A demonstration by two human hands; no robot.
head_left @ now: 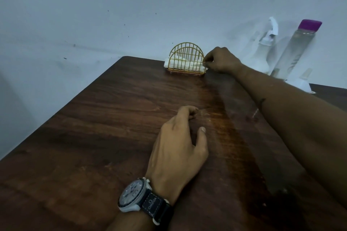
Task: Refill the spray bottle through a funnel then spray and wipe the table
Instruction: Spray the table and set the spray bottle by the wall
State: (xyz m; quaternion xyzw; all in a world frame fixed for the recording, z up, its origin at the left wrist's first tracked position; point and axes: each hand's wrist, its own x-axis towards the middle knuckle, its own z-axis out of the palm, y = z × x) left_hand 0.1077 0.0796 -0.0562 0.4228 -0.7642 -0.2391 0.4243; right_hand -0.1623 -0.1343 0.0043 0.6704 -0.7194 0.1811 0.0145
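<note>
dark wood, the table (93, 127) lies under both my hands. my right hand (222, 60) reaches to the far edge, its fingers curled and pinching the right end of the white napkins (180, 64) that sit in the gold wire holder (185, 50). my left hand (178, 146) rests on the wood nearer me, fingers loosely curled and holding nothing, a watch (134, 198) on its wrist. the white spray bottle (261, 56) stands at the far right by the wall, just beside a clear bottle (293, 50) with a purple cap (310, 25). the white funnel (302, 84) lies on the table in front of them, beyond my right forearm.
</note>
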